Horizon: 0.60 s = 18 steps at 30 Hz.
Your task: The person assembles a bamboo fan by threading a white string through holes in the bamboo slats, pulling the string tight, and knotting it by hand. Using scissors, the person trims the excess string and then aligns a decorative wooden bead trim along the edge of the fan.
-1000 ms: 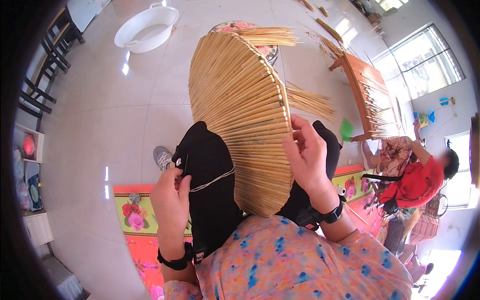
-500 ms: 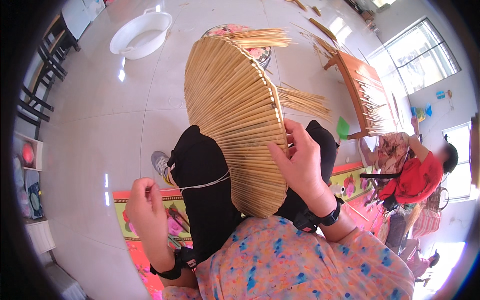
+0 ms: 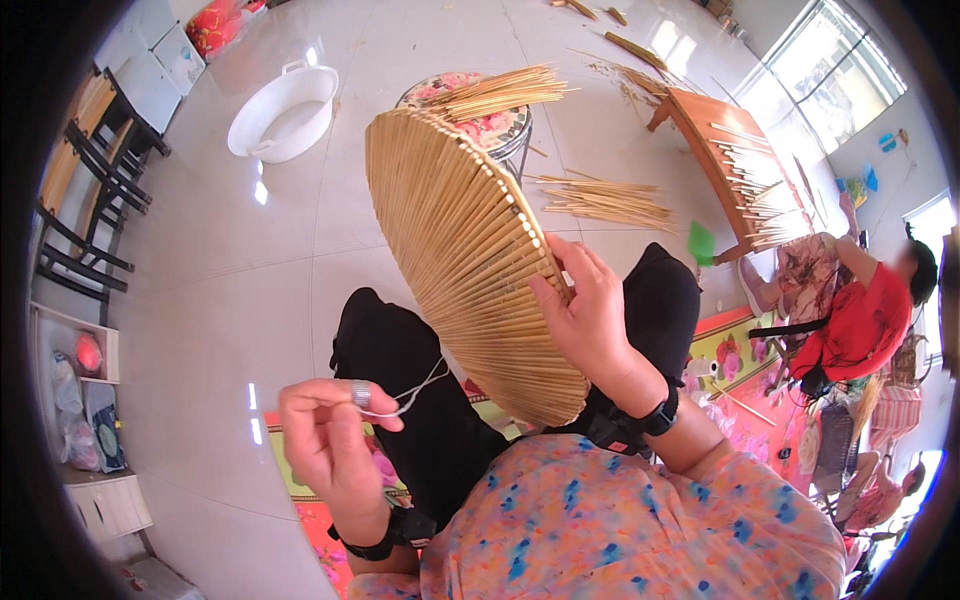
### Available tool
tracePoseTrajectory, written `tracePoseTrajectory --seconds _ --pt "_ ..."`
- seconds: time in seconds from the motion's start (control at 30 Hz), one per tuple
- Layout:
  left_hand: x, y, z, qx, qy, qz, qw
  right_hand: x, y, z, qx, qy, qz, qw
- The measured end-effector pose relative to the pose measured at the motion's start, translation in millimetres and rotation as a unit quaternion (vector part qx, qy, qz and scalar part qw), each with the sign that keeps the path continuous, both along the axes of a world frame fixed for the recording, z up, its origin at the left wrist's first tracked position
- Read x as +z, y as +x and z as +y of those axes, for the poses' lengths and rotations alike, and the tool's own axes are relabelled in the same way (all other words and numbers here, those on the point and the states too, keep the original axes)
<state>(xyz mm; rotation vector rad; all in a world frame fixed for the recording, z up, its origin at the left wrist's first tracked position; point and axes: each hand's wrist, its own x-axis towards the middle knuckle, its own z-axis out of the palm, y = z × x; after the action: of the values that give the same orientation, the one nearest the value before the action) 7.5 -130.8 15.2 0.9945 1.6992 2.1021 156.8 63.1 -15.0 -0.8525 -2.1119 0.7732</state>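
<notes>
Tilted between the legs of the black trousers (image 3: 395, 335), a ribbed stalk panel (image 3: 465, 280), likely light, stiff, brittle and best held by its rim (image 3: 514, 203), rests in the right hand's (image 3: 588, 312) half-closed grip as the left hand (image 3: 335, 440), beside their left leg, pinches white thread (image 3: 404, 408), with no writing legible.
</notes>
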Motion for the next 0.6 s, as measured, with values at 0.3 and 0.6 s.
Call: tracePoseTrajectory --seconds 0.3,0.6 --pt "-18 16 5 -0.08 -0.124 0.025 0.989 6 -4 -33 0.061 -0.081 0.043 0.994" --pt "-27 15 -5 -0.041 -0.223 0.086 0.97 2 -5 -40 0.14 -0.094 0.084 0.982"
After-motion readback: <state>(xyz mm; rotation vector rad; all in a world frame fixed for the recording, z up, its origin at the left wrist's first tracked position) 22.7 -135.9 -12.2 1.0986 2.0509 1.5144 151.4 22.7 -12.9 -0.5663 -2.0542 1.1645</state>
